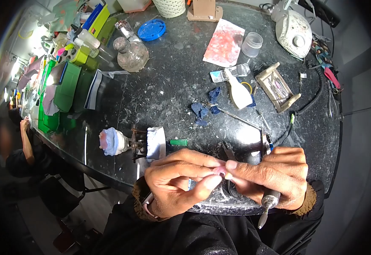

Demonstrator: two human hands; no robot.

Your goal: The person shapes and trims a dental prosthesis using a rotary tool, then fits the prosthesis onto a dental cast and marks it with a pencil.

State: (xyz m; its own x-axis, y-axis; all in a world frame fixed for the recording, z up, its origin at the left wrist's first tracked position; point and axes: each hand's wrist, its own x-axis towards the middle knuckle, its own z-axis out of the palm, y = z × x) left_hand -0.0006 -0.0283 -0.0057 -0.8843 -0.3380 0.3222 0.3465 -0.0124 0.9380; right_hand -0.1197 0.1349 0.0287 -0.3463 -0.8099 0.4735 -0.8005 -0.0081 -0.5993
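Observation:
My left hand [172, 182] pinches a small pink denture piece [220, 170] with a pale tooth-like edge between thumb and fingers. From the other side, the thumb of my right hand [274, 174] touches the same piece. A rotary handpiece [271, 199] sits in my right hand's curled fingers; its bur points down toward my lap, away from the piece. Beyond my left hand lies a dental articulator [138, 143] with a white plaster cast [155, 142] on one side and a bluish cast with a pink patch [112, 141] on the other.
A green stub [178, 142] lies by the articulator. Farther out are blue scraps [200, 111], a white bottle [238, 93], a tray of burs [278, 89], a glass flask [132, 55] and a blue lid [151, 29]. Green bins [68, 87] stand left; another person [26, 148] sits beyond.

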